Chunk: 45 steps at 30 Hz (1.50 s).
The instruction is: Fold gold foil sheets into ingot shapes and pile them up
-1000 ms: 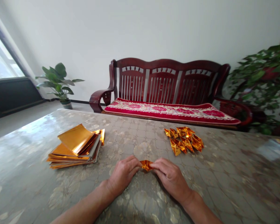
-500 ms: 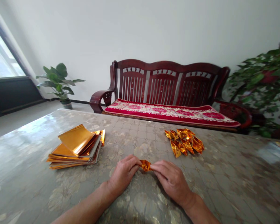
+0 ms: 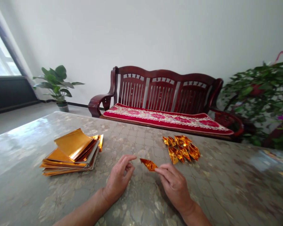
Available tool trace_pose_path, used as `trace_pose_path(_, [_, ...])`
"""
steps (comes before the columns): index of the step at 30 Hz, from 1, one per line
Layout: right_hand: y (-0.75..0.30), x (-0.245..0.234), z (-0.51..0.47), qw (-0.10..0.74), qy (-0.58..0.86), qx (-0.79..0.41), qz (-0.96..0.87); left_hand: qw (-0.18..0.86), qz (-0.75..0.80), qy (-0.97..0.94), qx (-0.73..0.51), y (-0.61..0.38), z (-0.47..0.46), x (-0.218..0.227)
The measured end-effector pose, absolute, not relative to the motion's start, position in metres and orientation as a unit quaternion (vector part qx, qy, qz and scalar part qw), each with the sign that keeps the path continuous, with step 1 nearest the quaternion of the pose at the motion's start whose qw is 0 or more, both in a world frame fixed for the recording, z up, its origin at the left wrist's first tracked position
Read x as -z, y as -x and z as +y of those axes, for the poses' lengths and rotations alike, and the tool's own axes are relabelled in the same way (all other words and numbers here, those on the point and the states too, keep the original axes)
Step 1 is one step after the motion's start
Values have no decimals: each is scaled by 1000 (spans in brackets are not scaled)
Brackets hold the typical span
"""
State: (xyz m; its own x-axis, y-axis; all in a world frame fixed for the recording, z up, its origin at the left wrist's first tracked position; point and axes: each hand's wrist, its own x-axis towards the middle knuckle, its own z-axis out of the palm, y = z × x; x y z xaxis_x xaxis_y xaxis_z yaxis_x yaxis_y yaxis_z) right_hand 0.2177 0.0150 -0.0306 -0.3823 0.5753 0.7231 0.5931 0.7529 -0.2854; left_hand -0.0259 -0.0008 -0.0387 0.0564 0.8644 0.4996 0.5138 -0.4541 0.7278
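My right hand pinches one pointed end of a folded gold paper ingot between thumb and fingers, just above the table. The ingot's other tip points left, toward my left hand. That hand is apart from it, thumb and index finger separated with nothing between them. Several finished gold foil ingots lie in a cluster beyond my right hand. Off to the left, a loose stack of gold foil paper sheets rests on the table, its top sheets turned askew.
The table has a glossy, floral-patterned cover. A clear plastic bag lies at its right side. Behind it stands a dark red wooden bench with a red floral cushion. Potted plants flank the bench.
My left hand has let go of the ingot and its fingers have parted. The ingot stays in my right hand, now tilted. The camera view has shifted slightly.
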Motion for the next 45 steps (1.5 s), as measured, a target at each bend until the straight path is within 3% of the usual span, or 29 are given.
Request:
trace_pose_path(12, [-253, 5, 35, 487, 408, 103, -766, 174, 505, -740, -407, 31, 7, 50])
trace_pose_path(25, [-373, 17, 66, 493, 596, 234, -589, 149, 489, -765, -391, 34, 11, 58])
trace_pose_path(45, [-393, 48, 59, 429, 647, 201, -598, 153, 470, -790, -363, 32, 7, 46])
